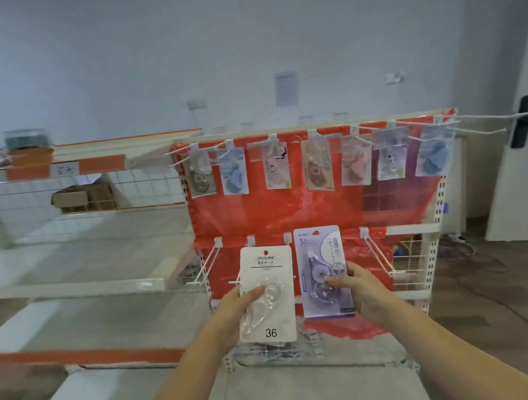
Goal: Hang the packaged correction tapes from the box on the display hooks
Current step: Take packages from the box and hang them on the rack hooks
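Two bare hands reach forward from the bottom of the view, each holding one carded correction tape up in front of a display rack. The left hand (236, 307) pinches a white pack (266, 295), thumb across its clear blister and fingers behind; the card is printed with the number 36. The right hand (356, 283) pinches a lilac pack (323, 271) at its right edge, thumb on the front. Both packs are upright and side by side, held level with the lower hooks (209, 265), white wire prongs jutting from a rail on a red back panel (274, 213). Whether either pack's hang hole is already on a prong cannot be told, because the cards hide the prongs behind them. The lower hooks that show to either side carry nothing. Further back, the upper hooks (361, 136) hold a row of seven hung packs (318, 164) in brown, blue, pink and lilac. So the top row looks filled and the bottom row is only being started with these two packs. The supply box is not plainly in view, so how many packs remain cannot be judged. To the left stand pale shelves (62, 260), and a grey wall rises behind
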The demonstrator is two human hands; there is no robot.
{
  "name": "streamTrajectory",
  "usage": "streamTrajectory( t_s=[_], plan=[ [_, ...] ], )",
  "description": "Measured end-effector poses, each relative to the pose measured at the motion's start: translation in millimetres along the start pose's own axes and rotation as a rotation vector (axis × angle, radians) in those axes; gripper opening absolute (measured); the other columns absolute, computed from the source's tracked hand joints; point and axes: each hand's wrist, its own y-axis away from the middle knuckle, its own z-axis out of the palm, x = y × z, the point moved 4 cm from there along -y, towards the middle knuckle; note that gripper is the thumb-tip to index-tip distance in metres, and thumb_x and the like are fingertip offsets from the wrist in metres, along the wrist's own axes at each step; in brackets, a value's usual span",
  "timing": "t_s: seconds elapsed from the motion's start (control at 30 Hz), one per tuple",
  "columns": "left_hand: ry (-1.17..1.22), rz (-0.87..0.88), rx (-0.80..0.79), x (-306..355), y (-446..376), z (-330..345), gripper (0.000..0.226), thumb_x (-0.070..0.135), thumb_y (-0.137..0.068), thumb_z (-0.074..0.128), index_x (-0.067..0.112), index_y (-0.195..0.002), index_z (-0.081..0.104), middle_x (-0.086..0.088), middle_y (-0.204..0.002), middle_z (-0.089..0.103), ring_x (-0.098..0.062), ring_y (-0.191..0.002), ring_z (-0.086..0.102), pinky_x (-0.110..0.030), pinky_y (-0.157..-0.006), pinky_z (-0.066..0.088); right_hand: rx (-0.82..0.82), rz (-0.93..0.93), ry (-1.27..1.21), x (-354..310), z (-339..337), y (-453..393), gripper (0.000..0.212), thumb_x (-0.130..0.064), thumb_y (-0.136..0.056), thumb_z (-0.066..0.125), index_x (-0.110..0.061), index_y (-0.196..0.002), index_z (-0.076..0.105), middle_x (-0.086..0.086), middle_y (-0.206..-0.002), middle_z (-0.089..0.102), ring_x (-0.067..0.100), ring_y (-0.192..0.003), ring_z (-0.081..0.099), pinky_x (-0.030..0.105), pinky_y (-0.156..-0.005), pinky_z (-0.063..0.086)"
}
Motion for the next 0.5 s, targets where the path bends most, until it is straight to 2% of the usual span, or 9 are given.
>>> streamTrajectory(
  t_s=[0.13,0.27,0.33,0.43,0.5],
  plan=[
    [0.011,0.014,0.058,-3.9,14.5,-13.5,0.056,0.027,-0.072,0.075,0.009,-0.123,0.059,-0.011,-0.114,0.070,-0.032,-0.106,0.065,-0.051,-0.094,0.050,-0.068,0.045,-0.033,14.8,12.5,-5.2,0.029,0.007,-0.083,0.061,-0.004,-0.110,0.059,0.013,-0.096,0.072,0.027,-0.078,0.071,0.035,-0.057,0.058],
    [0.069,-0.018,0.120,-15.2,27.3,-26.5,0.038,0.025,-0.086,0.064,0.011,-0.121,0.059,-0.014,-0.112,0.070,-0.032,-0.099,0.068,-0.042,-0.076,0.057,-0.095,0.057,-0.012,36.6,20.5,-14.8,0.041,0.000,-0.077,0.068,0.000,-0.117,0.058,0.015,-0.101,0.072,0.031,-0.085,0.070,0.042,-0.071,0.059],
    [0.066,-0.027,0.149,-23.7,35.2,-35.2,0.036,0.025,-0.087,0.062,0.009,-0.119,0.061,-0.014,-0.110,0.071,-0.033,-0.098,0.068,-0.042,-0.077,0.056,-0.115,0.069,-0.014,49.1,28.5,-16.5,0.049,-0.006,-0.068,0.072,0.000,-0.115,0.059,0.016,-0.101,0.072,0.032,-0.087,0.069,0.044,-0.077,0.058],
    [0.042,-0.031,0.232,-41.4,44.6,-55.6,0.044,0.027,-0.081,0.066,0.003,-0.117,0.063,-0.016,-0.107,0.071,-0.034,-0.097,0.068,-0.043,-0.081,0.055,-0.165,0.085,-0.041,71.6,42.1,-15.4,0.047,-0.009,-0.063,0.072,-0.001,-0.109,0.062,0.015,-0.096,0.073,0.029,-0.081,0.071,0.038,-0.066,0.059],
    [0.021,-0.052,0.244,-54.5,47.7,-70.9,0.050,0.031,-0.077,0.071,0.002,-0.117,0.063,-0.015,-0.108,0.071,-0.034,-0.101,0.067,-0.043,-0.085,0.054,-0.191,0.118,-0.057,89.9,49.3,-16.3,0.044,-0.008,-0.064,0.072,-0.002,-0.107,0.063,0.015,-0.097,0.073,0.030,-0.082,0.071,0.038,-0.067,0.058]
  ],
)
